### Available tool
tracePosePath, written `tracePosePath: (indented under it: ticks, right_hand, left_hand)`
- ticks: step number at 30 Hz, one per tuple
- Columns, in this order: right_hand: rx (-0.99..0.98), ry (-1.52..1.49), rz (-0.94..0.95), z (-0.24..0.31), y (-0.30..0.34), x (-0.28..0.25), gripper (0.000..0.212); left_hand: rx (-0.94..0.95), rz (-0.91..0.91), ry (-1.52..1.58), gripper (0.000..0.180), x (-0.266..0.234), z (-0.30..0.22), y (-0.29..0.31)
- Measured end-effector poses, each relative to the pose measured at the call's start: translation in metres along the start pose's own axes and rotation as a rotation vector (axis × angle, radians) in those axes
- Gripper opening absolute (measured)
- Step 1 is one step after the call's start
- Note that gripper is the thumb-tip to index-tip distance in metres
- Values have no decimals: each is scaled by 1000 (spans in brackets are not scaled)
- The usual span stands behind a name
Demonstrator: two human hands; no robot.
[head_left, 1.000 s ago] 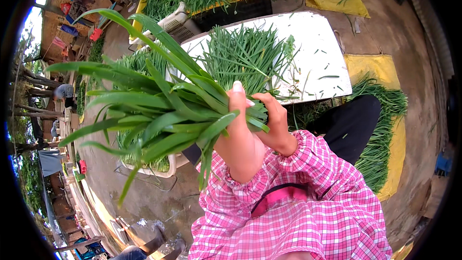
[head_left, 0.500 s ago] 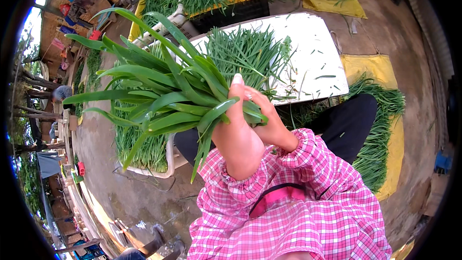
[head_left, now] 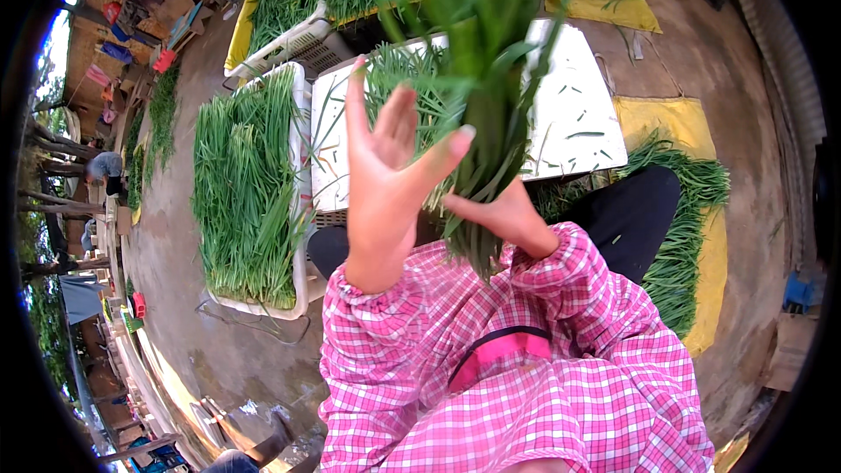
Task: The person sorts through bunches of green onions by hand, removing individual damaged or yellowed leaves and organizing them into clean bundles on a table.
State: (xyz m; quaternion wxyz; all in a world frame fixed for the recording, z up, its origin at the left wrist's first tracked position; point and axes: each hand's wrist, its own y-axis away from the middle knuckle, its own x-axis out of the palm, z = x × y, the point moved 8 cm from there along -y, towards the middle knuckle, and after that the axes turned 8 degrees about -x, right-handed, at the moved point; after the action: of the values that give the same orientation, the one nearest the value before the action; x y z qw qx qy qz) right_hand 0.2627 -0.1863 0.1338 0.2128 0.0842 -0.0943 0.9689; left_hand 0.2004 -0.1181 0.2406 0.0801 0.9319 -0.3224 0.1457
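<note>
A bunch of garlic chives (head_left: 491, 114), long flat green leaves, stands nearly upright in front of me, its upper part blurred by motion. My right hand (head_left: 512, 217) grips it low down from the right, with the thumb across the front. Just left of the bunch, my left hand (head_left: 385, 171) is open with fingers spread; its thumb tip is close to the leaves, and whether it touches them I cannot tell. Behind both hands, a loose pile of chives (head_left: 399, 74) lies on a white board (head_left: 578, 114) scattered with leaf bits.
A white crate (head_left: 302, 123) full of chives stands at my left. More chives (head_left: 293, 4) fill another crate at the far left. On my right, chives (head_left: 679, 245) lie on a yellow sheet (head_left: 714, 271). Another person (head_left: 107, 168) bends down at the far left edge.
The bunch has swung from pointing left to nearly upright and moved right. My left hand has let go of it and opened; my right hand still grips it.
</note>
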Motion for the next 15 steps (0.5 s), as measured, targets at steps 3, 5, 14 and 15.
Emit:
tracePosePath:
  ticks: [3,5,14,15]
  right_hand:
    - [118,-248,-39,17,-2,-22,31]
    - [246,-450,-25,16,0,-22,33]
    - [261,-461,-86,7,0,-6,25]
    - [245,-435,-114,7,0,-4,25]
  left_hand:
    - [114,205,-108,85,-26,8,6]
    - [-3,162,-195,88,-49,47,12]
    - [-395,520,-16,101,-21,130,59]
    - [-411,513,8,100,-24,137,61]
